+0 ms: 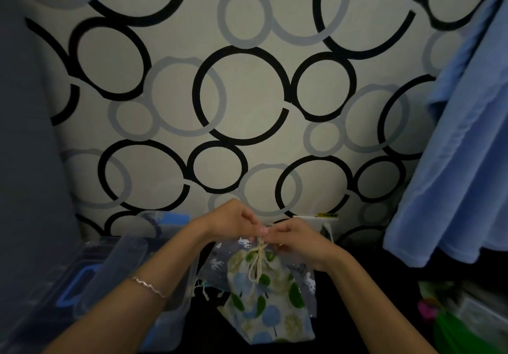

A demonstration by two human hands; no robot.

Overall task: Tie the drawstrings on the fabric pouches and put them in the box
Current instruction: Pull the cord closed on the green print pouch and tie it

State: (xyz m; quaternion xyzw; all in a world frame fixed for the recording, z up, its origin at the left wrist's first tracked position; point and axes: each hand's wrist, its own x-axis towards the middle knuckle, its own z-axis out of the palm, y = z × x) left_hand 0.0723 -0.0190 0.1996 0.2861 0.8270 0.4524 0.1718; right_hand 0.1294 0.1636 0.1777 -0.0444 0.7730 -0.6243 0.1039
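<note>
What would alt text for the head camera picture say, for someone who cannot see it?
A person's left hand and right hand pinch the cream drawstring at the neck of a tree-print pouch, with a grey pouch under it. A clear plastic box sits to the left, a blue cloth hangs at right, and a circle-patterned wall fills the background.

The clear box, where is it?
In the head view the clear box sits low on the left, under the left forearm, beside the tree-print pouch.
</note>
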